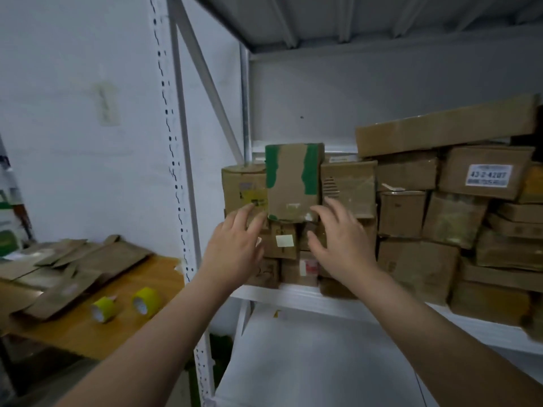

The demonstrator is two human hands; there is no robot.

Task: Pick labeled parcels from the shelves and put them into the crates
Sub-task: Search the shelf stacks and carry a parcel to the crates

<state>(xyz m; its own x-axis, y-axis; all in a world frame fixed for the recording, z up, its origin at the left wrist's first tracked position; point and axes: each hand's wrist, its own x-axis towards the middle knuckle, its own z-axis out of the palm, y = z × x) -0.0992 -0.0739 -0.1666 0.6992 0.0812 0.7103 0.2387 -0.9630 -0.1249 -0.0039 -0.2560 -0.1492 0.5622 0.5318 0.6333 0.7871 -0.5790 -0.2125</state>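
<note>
A brown cardboard parcel with green patches stands upright on a stack of small parcels on the white shelf. My left hand is stretched toward its lower left corner, fingers straight and spread, just short of it. My right hand reaches to its lower right corner, fingers relaxed, holding nothing. Below the parcel, between my hands, sits a small box with a pale label. No crate is in view.
Several cardboard parcels fill the shelf to the right, one with a white printed label. A perforated shelf upright stands left of my hands. A wooden table at left holds flattened cardboard and two yellow tape rolls.
</note>
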